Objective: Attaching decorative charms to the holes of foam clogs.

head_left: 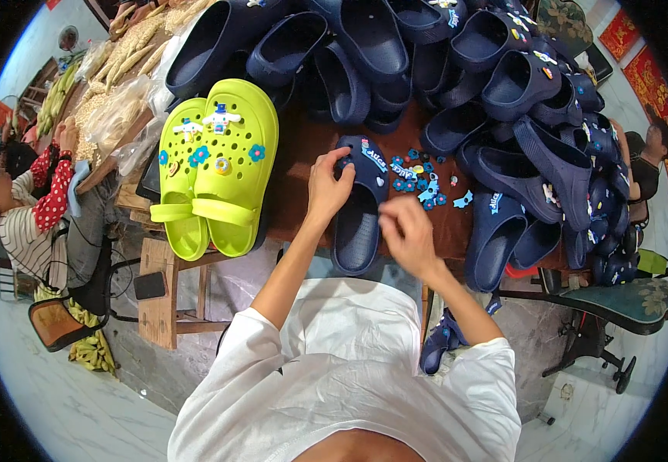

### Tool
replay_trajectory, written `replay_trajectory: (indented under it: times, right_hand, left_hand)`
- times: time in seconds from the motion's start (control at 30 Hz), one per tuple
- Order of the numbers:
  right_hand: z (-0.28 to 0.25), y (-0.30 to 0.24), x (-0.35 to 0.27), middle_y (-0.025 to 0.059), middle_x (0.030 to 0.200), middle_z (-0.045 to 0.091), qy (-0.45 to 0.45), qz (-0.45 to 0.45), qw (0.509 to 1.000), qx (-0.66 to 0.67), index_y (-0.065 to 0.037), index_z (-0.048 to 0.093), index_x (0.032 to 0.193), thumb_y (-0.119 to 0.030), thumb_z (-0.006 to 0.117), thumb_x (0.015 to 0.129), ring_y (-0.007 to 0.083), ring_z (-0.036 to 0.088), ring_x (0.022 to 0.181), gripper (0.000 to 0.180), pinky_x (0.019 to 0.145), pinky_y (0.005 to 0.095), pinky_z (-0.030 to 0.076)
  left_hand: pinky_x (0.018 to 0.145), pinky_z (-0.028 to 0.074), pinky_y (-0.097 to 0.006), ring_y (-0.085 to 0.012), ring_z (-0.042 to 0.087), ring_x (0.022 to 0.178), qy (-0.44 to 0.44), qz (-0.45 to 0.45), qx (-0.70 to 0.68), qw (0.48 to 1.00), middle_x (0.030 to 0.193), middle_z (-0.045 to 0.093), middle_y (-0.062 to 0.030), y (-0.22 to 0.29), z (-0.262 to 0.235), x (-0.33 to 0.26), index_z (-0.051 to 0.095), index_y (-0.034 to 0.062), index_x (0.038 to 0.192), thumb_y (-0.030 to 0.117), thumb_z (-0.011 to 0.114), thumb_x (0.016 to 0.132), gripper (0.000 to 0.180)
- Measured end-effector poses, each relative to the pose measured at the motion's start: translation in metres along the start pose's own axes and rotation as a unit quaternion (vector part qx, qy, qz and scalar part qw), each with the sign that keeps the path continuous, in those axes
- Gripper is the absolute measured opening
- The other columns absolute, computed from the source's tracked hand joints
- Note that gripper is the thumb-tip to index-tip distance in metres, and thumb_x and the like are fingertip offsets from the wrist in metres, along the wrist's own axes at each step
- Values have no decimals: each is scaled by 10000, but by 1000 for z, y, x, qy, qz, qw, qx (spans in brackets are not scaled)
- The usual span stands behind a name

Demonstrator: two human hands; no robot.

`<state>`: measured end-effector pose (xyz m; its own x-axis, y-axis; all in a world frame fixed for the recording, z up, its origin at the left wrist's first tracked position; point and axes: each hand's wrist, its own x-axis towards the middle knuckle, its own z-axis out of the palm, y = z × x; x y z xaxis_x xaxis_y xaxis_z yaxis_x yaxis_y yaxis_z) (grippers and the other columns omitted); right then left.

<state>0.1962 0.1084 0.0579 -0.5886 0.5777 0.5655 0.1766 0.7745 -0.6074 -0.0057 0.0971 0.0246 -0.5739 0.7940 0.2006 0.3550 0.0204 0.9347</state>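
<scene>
A navy blue clog (358, 227) lies at the table's front edge, toe pointing away from me, with several charms on its upper. My left hand (329, 187) grips the left side of its toe part, fingertips at the holes. Beside the clog's right edge is my right hand (411, 235), its fingers curled together; whatever they may hold is hidden. Loose charms (411, 183) in blue, white and black lie in a small heap on the brown tabletop (303, 154), right of the clog. To the left stands a pair of lime green clogs (230, 173) decorated with charms.
Piled navy clogs (534, 154) fill the back and right of the table. A phone (149, 286) lies on a wooden stool (157, 316) at left. Another person in a dotted sleeve (53, 192) works at a table of corn cobs (130, 61). An ironing-board-shaped green seat (619, 302) stands right.
</scene>
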Motion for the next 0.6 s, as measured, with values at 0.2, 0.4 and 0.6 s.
replay_trajectory:
  times: [0.2,0.4,0.6]
  right_hand:
    - [16,56,72,161,986,581,-14,75,994,-75,-22,570,1058,-221,648,882,354,599,901,276,769,414,481]
    - [51,86,105,218,1035,561,-62,172,969,-169,-23,556,1089,-528,660,819,415,606,959,583,781,499,500]
    - [67,91,109,186,988,577,-93,160,940,-288,-32,589,1007,-366,609,890,368,646,869,354,707,465,540]
  left_hand:
    - [863,487,-413,-317,615,950,-31,18,82,996,1057,629,-184,8,1,11,663,64,1108,208,681,775,363]
    - [809,503,-410,-297,632,885,-71,-13,148,986,990,612,-149,9,-2,27,660,85,1016,275,732,752,333]
    - [774,497,-381,-256,601,821,-55,-13,167,984,875,581,-124,4,6,34,644,65,923,289,745,762,294]
